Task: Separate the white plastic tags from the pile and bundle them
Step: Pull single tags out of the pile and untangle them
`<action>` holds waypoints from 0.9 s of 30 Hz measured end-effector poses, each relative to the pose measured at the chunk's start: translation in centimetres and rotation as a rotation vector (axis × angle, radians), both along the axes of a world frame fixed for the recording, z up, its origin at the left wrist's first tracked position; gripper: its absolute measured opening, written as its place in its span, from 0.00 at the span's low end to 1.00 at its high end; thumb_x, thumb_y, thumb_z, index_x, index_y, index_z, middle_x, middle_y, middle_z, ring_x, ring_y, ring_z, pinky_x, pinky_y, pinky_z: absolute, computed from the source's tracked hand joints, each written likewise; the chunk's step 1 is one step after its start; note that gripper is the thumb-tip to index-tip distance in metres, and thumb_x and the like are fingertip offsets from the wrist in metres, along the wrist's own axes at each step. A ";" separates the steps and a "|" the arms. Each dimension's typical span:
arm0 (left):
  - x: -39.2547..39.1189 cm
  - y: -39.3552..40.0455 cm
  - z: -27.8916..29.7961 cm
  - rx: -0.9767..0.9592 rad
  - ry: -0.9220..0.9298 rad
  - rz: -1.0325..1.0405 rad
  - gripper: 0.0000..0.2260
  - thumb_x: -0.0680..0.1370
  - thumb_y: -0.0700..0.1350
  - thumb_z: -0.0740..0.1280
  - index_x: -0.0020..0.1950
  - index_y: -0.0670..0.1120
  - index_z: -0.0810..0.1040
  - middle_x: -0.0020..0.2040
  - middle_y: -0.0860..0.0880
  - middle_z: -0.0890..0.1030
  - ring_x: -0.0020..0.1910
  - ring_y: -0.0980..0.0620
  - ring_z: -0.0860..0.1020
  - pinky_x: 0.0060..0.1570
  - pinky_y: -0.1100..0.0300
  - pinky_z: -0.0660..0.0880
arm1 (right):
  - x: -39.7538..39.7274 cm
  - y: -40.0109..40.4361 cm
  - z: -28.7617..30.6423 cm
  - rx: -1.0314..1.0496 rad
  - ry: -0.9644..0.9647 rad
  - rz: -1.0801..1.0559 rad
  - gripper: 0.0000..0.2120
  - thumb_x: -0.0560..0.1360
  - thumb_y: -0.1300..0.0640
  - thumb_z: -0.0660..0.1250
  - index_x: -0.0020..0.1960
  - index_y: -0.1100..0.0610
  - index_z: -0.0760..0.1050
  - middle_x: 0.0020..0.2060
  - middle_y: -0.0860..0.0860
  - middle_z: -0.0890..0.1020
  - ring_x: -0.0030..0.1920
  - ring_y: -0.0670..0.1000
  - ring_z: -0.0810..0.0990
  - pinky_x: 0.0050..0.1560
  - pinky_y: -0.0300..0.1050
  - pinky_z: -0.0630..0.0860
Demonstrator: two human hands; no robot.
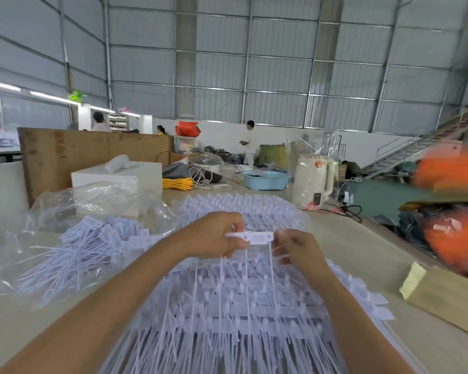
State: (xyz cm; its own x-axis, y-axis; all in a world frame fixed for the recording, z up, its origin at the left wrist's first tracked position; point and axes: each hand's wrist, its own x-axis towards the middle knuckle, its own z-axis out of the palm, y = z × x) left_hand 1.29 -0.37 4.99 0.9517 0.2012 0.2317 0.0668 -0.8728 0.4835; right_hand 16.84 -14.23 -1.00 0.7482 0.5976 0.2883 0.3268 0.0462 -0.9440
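A big pile of joined white plastic tags point(238, 298) covers the table in front of me, their thin tails pointing toward me. Above it I hold up a short strip of white tags point(254, 237) by its flat heads, with several tails hanging down. My left hand point(214, 236) pinches the strip's left end. My right hand point(295, 248) pinches its right end. To the left, a loose heap of separated tags point(92, 244) lies on clear plastic wrap.
Crumpled clear plastic point(97, 201) and a white box point(116, 176) sit at the back left. A brown paper packet point(449, 295) lies at the right. Farther back stand a blue basket point(265, 180), a white kettle point(312, 179) and yellow cord point(177, 183). People stand far behind.
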 end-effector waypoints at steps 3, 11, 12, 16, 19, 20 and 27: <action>1.1 -1.3 0.5 0.156 0.013 0.013 0.08 0.76 0.49 0.69 0.40 0.53 0.71 0.29 0.57 0.77 0.27 0.64 0.73 0.36 0.61 0.71 | -0.7 -0.7 1.2 0.024 0.187 0.233 0.26 0.80 0.42 0.53 0.44 0.60 0.81 0.37 0.60 0.84 0.32 0.55 0.82 0.33 0.45 0.78; 2.7 -1.0 -3.1 -0.053 0.023 0.103 0.10 0.76 0.48 0.69 0.35 0.47 0.78 0.32 0.48 0.80 0.29 0.54 0.74 0.36 0.59 0.71 | -1.8 -1.2 1.1 -0.161 -0.009 0.378 0.11 0.77 0.60 0.65 0.37 0.62 0.77 0.30 0.56 0.79 0.25 0.48 0.76 0.28 0.37 0.72; 2.7 -0.9 -3.3 -0.094 0.016 0.107 0.12 0.76 0.48 0.68 0.34 0.46 0.78 0.30 0.49 0.79 0.27 0.54 0.73 0.34 0.60 0.70 | -1.8 -1.1 1.0 -0.171 -0.024 0.382 0.10 0.76 0.60 0.66 0.37 0.62 0.77 0.30 0.56 0.80 0.25 0.48 0.76 0.28 0.37 0.72; 2.8 -0.8 -3.5 -0.209 -0.004 0.123 0.17 0.78 0.46 0.66 0.29 0.45 0.75 0.24 0.51 0.75 0.25 0.54 0.72 0.28 0.66 0.66 | -1.6 -0.9 0.7 -0.161 -0.160 0.389 0.07 0.75 0.64 0.67 0.38 0.64 0.77 0.29 0.54 0.79 0.25 0.48 0.77 0.27 0.37 0.73; 3.1 -1.0 -3.5 -0.396 -0.031 0.151 0.13 0.77 0.41 0.67 0.33 0.42 0.79 0.24 0.49 0.74 0.25 0.53 0.72 0.28 0.65 0.66 | -1.6 -0.6 0.5 -0.120 -0.250 0.342 0.07 0.75 0.67 0.67 0.38 0.65 0.76 0.25 0.50 0.78 0.24 0.47 0.77 0.26 0.38 0.73; 3.1 -1.1 -3.4 -0.459 -0.045 0.158 0.10 0.77 0.40 0.67 0.37 0.38 0.81 0.25 0.47 0.74 0.24 0.54 0.72 0.29 0.63 0.66 | -1.5 -0.4 0.4 -0.117 -0.282 0.318 0.07 0.75 0.67 0.67 0.37 0.64 0.77 0.24 0.49 0.78 0.24 0.47 0.77 0.26 0.38 0.73; 1.7 -0.1 -3.3 -0.588 0.030 -0.005 0.15 0.77 0.40 0.67 0.29 0.44 0.77 0.21 0.51 0.72 0.20 0.57 0.69 0.26 0.66 0.64 | 0.9 -2.8 2.0 0.171 -0.285 -0.148 0.09 0.75 0.64 0.66 0.37 0.59 0.77 0.25 0.48 0.75 0.24 0.43 0.73 0.28 0.38 0.74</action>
State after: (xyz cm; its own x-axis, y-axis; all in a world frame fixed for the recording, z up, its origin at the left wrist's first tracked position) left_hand 2.97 -0.50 1.73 0.9574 0.2835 0.0552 0.0850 -0.4592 0.8843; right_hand 17.71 -16.99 1.04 0.6985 0.4136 0.5840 0.5905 0.1278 -0.7968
